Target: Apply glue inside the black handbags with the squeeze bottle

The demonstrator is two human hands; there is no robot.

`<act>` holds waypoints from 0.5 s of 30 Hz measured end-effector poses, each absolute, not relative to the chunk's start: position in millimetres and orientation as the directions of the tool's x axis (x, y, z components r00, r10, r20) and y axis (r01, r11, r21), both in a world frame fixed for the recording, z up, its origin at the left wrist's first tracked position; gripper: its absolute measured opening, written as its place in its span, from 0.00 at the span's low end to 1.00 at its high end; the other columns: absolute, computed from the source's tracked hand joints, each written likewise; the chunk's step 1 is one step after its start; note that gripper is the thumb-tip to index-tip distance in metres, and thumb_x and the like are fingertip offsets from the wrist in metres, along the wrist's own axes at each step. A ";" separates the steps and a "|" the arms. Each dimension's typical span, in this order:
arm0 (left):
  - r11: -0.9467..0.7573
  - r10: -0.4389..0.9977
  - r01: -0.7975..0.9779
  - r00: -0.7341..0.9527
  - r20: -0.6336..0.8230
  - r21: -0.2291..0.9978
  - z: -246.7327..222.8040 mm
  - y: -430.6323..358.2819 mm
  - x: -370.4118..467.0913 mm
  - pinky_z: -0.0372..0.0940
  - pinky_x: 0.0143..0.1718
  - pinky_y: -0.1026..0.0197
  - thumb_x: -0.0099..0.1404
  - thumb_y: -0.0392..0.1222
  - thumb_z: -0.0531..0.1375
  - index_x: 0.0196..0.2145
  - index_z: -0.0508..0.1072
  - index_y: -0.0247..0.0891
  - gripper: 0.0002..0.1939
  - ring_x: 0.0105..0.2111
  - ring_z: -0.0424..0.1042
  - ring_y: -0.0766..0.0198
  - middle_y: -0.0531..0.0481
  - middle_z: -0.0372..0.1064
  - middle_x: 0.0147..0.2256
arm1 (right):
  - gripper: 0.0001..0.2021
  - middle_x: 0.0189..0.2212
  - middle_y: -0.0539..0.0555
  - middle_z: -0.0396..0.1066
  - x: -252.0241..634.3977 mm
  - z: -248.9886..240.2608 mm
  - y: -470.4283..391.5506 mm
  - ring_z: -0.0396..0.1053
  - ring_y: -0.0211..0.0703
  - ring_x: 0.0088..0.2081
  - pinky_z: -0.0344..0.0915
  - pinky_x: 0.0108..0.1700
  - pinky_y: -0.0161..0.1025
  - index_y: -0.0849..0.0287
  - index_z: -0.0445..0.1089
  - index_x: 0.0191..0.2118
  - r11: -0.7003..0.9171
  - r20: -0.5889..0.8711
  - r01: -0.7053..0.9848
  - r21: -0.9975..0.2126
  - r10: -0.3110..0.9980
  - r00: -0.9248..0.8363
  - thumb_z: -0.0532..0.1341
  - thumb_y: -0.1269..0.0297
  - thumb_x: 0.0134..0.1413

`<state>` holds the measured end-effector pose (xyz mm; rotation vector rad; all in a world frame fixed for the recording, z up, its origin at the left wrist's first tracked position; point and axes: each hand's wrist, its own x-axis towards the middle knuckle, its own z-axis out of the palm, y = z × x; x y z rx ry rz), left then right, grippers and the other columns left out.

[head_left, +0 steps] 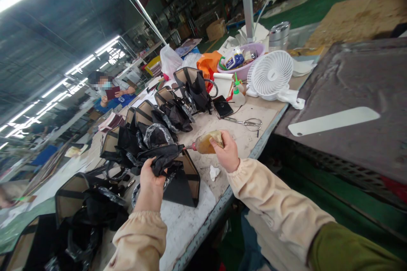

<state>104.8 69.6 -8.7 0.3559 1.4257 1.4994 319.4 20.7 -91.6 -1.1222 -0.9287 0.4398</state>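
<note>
My right hand [226, 152] is closed round a squeeze bottle [205, 143] of yellowish-brown liquid, tilted so its reddish nozzle points left. The nozzle's tip meets or nearly meets the edge of a black fabric lining [167, 156]; I cannot tell whether they touch. That lining is gripped by my left hand [152, 178], its fingers partly hidden by the cloth. Below the nozzle sits a black handbag [182, 186] with a beige inside, from which the lining seems to come. Several similar black bags [171, 112] with plastic-wrapped handles stand in a row along the worktable [203, 216].
Scissors [251, 124], a black phone [222, 106] and a white fan [271, 75] lie or stand towards the table's back right. Behind them is a purple basin [259, 53]. A crumpled tissue [214, 172] lies near the edge. A masked person [111, 91] holds a dark red piece farther off.
</note>
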 end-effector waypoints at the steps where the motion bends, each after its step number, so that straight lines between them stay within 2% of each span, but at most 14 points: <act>1: 0.186 0.788 -0.435 -0.469 -0.398 0.881 -9.5 69.5 104.5 0.71 0.29 0.64 0.55 0.26 0.56 0.27 0.68 0.36 0.07 0.22 0.72 0.68 0.54 0.71 0.24 | 0.09 0.28 0.47 0.65 318.9 -91.2 20.6 0.63 0.38 0.30 0.60 0.33 0.35 0.56 0.64 0.36 0.412 0.422 0.154 -0.898 0.710 0.563 0.59 0.57 0.56; 9: 0.187 0.780 -0.422 -0.486 -0.395 0.887 -10.5 69.2 104.8 0.69 0.24 0.67 0.55 0.26 0.56 0.27 0.67 0.36 0.07 0.21 0.71 0.69 0.55 0.70 0.23 | 0.09 0.28 0.48 0.65 319.0 -91.4 21.6 0.63 0.38 0.30 0.60 0.33 0.35 0.56 0.64 0.36 0.408 0.435 0.184 -0.894 0.695 0.572 0.59 0.57 0.57; 15: 0.192 0.787 -0.423 -0.473 -0.396 0.886 -8.7 70.2 105.3 0.70 0.26 0.66 0.56 0.26 0.55 0.26 0.67 0.35 0.07 0.20 0.70 0.69 0.55 0.70 0.23 | 0.08 0.28 0.48 0.64 318.7 -94.2 24.3 0.63 0.39 0.30 0.61 0.33 0.36 0.57 0.64 0.36 0.420 0.461 0.212 -0.882 0.685 0.564 0.59 0.57 0.57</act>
